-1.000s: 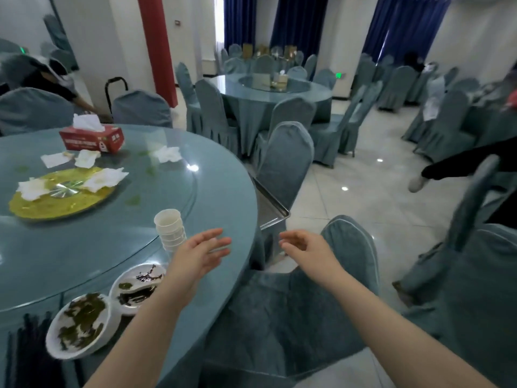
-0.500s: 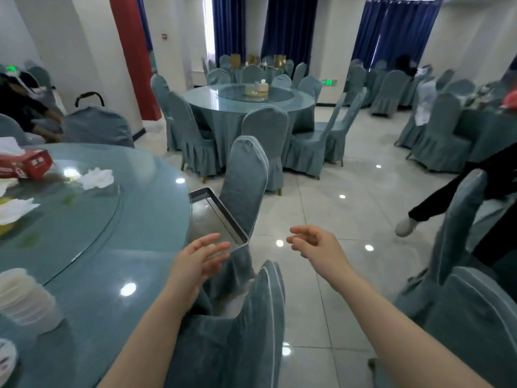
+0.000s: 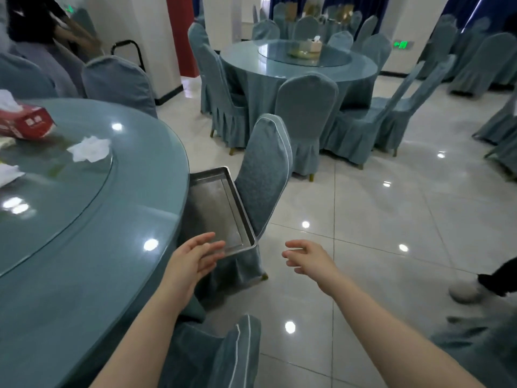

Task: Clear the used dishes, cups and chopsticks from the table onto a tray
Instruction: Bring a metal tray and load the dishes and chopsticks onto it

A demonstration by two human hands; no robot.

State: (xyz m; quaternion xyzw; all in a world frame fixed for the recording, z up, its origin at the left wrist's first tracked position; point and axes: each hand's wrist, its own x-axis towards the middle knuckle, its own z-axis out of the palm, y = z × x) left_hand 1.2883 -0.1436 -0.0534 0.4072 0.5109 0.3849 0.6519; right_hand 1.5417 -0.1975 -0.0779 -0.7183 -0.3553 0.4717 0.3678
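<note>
Pretty clearly a restaurant banquet hall. Big round surface (image 3: 84, 219) with a glass turntable (image 3: 56, 175), another one just like it (image 3: 299, 68) further back, all ringed by chairs in matching blue-grey fabric covers (image 3: 263, 175). Shiny tiled floor (image 3: 391, 219), dark blue curtains (image 3: 475, 7), a green exit sign (image 3: 402, 45), tissue box (image 3: 25, 124).

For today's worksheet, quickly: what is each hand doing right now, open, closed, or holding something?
Left hand: open, holding nothing, over the near end of the tray.
Right hand: open, holding nothing, above the floor.
</note>
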